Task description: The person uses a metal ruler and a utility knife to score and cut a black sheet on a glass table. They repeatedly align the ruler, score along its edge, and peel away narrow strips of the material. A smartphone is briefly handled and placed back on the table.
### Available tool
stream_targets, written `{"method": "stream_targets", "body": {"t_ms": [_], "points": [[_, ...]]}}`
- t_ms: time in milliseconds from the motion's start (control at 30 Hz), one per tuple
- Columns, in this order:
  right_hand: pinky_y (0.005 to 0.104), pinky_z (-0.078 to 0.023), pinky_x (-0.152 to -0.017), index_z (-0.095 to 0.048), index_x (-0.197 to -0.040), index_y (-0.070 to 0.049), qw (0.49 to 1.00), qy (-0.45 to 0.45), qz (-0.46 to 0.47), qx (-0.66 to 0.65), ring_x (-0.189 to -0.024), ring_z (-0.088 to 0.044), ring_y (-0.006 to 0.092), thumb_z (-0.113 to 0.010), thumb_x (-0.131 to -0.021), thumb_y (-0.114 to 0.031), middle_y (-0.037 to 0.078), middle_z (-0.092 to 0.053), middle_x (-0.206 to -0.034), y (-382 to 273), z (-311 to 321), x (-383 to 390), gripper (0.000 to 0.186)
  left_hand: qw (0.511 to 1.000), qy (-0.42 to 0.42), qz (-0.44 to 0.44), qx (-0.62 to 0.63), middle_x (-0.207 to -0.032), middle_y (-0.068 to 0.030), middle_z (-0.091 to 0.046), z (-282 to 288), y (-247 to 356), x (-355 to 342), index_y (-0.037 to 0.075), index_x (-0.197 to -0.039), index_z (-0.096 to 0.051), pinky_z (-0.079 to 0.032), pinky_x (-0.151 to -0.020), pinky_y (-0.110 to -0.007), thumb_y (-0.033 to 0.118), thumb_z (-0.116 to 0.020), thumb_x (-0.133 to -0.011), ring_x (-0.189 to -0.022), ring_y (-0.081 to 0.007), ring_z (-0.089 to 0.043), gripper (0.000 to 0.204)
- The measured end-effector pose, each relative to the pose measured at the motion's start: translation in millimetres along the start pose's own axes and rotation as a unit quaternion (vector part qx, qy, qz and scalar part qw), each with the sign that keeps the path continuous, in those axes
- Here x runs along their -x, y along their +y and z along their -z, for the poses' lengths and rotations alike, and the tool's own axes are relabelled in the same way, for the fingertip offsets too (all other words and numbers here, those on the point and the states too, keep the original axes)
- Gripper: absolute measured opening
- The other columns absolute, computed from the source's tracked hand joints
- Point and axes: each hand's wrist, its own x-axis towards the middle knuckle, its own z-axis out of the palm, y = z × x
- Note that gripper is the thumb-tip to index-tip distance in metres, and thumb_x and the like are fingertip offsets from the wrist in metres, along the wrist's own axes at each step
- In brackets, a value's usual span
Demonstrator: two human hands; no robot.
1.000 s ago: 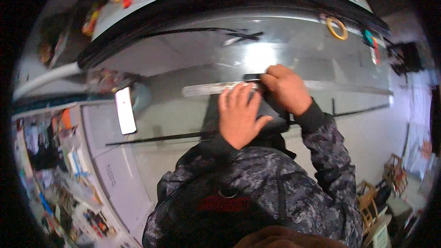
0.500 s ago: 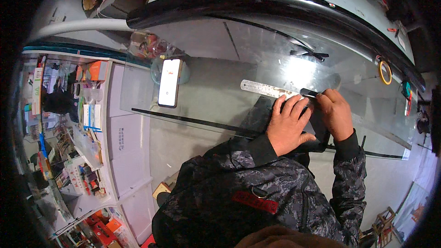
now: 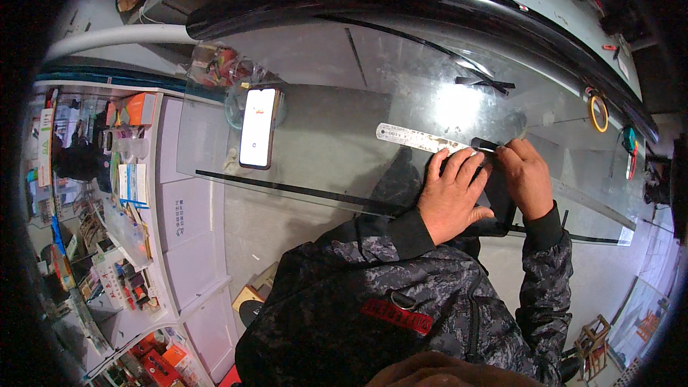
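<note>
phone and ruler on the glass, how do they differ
The phone has a brightly lit screen; the ruler is a narrow, silvery strip with brown stains. The phone's long side points toward the person, while the ruler slants crosswise. The left hand rests on the ruler; neither hand touches the phone. Both lie on the glass.

Head view, single: left fisheye, head-worn, upright; stationed close above the near side of the glass worktop, facing steeply down onto it.

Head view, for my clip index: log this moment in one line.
left hand: on silver ruler | right hand: at dark strip | phone: screen lit, left of hands
</note>
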Motion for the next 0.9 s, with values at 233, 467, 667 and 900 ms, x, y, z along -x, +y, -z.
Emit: {"method": "stream_targets", "body": {"t_ms": [233, 467, 667, 900], "points": [[0.0494, -0.06, -0.082, -0.078, -0.113, -0.004, 1.0, 0.004, 0.008, -0.005, -0.098, -0.071, 0.0378, -0.073, -0.09, -0.005, 0.012, -0.069, -0.102, 0, 2, 0, 0.024, 1.0, 0.001, 0.002, -0.004, -0.164, -0.0117, -0.056, -2, 1, 0, 0.01, -0.155, -0.069, -0.024, -0.135, -0.066, 0.069, -0.081, -0.089, -0.161, -0.0345, -0.04, 0.089], [0.0504, -0.059, -0.083, -0.076, -0.114, -0.004, 1.0, -0.019, 0.006, -0.003, -0.101, -0.071, 0.0389, -0.072, -0.091, -0.009, 0.013, -0.068, -0.103, 1, 4, 0, 0.023, 1.0, -0.019, 0.011, 0.011, -0.166, -0.0108, -0.056, 3, 1, -3, 0.01, -0.152, -0.07, -0.025, -0.135, -0.066, 0.066, -0.085, -0.087, -0.161, -0.0349, -0.041, 0.087], [0.0496, -0.059, -0.083, -0.07, -0.103, -0.007, 1.0, -0.009, 0.012, 0.001, -0.101, -0.07, 0.0369, -0.072, -0.089, -0.014, 0.012, -0.066, -0.103, 0, 3, 2, 0.015, 0.999, -0.035, 0.006, -0.002, -0.165, -0.012, -0.056, 10, 3, -6, 0.01, -0.15, -0.071, -0.029, -0.132, -0.066, 0.062, -0.086, -0.089, -0.159, -0.0357, -0.044, 0.082], [0.0473, -0.059, -0.084, -0.073, -0.106, -0.006, 1.0, -0.004, 0.023, -0.004, -0.1, -0.07, 0.0352, -0.074, -0.09, -0.012, 0.01, -0.067, -0.102, 6, 10, 4, 0.018, 0.999, -0.038, 0.0, -0.022, -0.165, -0.0118, -0.056, 11, 4, -9, 0.01, -0.151, -0.071, -0.028, -0.134, -0.066, 0.061, -0.084, -0.093, -0.159, -0.036, -0.043, 0.078]]}}
